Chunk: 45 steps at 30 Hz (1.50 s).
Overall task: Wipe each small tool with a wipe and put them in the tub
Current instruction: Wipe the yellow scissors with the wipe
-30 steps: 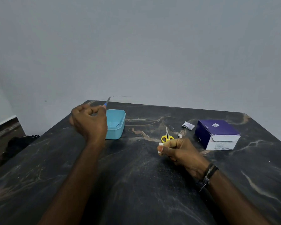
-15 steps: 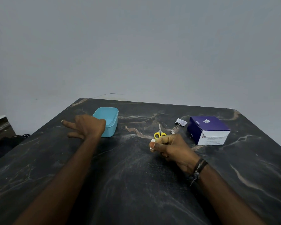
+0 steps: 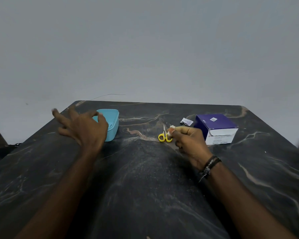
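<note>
Work surface: a dark marbled table (image 3: 145, 187) fills the near field, with both forearms extending onto it from the 6 o'clock edge.

Right hand (image 3: 191, 144): positioned right of centre, at about 1 o'clock from the table's middle. The fingers are curled, and the fingertips pinch a small white wipe (image 3: 170, 131). A dark braided wristband (image 3: 209, 165) sits on the wrist.

Scissors (image 3: 164, 135): small, with yellow handles, lying flat on the table just beside the wipe at its 9 o'clock side. The blades point toward 12 o'clock. Contact between wipe and scissors cannot be determined.

Left hand (image 3: 84, 129): raised at about 10 o'clock, fingers spread wide and holding nothing. It partly covers the near left corner of the tub.

Tub (image 3: 113, 123): light blue, open-topped, standing on the table at 11 o'clock. Its contents cannot be determined.

Far right zone, at 2 o'clock: a purple and white carton (image 3: 216, 128) stands beyond the right hand. A small white sachet (image 3: 186, 121) lies at the carton's 9 o'clock side.

A plain grey wall (image 3: 145, 49) stands beyond the far edge at 12 o'clock.
</note>
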Available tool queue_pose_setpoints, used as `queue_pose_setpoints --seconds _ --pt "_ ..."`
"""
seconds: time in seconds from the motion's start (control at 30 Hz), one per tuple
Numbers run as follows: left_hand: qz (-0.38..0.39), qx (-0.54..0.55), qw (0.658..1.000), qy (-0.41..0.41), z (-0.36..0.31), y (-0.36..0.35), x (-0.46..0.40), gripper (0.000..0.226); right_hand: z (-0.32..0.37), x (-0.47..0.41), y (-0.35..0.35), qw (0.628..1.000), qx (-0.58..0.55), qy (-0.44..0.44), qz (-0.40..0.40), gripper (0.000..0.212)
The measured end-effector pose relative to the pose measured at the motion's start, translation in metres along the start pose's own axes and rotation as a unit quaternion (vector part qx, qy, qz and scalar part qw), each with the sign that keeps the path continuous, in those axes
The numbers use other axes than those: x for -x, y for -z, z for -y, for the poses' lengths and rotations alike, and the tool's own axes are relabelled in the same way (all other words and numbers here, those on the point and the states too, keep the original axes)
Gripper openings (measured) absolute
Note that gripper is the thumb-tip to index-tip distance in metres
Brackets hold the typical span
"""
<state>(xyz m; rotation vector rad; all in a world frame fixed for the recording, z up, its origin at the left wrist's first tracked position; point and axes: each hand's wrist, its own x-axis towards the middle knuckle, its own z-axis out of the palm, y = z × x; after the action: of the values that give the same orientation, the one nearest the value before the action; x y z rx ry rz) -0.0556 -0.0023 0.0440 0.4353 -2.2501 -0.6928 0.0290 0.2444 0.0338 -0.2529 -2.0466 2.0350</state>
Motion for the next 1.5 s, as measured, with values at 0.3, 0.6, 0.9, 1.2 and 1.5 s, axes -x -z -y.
queue_pose_setpoints --seconds 0.3,0.6,0.9,1.2,1.5 --pt "0.016 0.180 0.946 -0.268 -0.057 -0.011 0.059 0.009 -0.006 -0.015 0.011 0.984 -0.009 0.034 -0.172 0.016" --pt "0.281 0.043 0.945 -0.163 -0.088 -0.047 0.099 0.019 -0.016 -0.020 0.010 0.979 -0.026 0.076 -0.185 0.016" --pt "0.345 -0.015 0.930 -0.122 -0.107 -0.044 0.094 0.031 -0.011 -0.015 0.010 0.984 -0.046 0.068 -0.155 0.023" --pt "0.297 0.048 0.945 -0.125 -0.093 -0.037 0.093 0.033 -0.008 -0.013 0.009 0.988 -0.061 0.050 -0.136 0.016" --pt "0.194 0.244 0.943 -0.118 -0.067 -0.029 0.090 0.011 -0.009 -0.005 0.002 0.991 -0.005 0.083 -0.101 0.021"
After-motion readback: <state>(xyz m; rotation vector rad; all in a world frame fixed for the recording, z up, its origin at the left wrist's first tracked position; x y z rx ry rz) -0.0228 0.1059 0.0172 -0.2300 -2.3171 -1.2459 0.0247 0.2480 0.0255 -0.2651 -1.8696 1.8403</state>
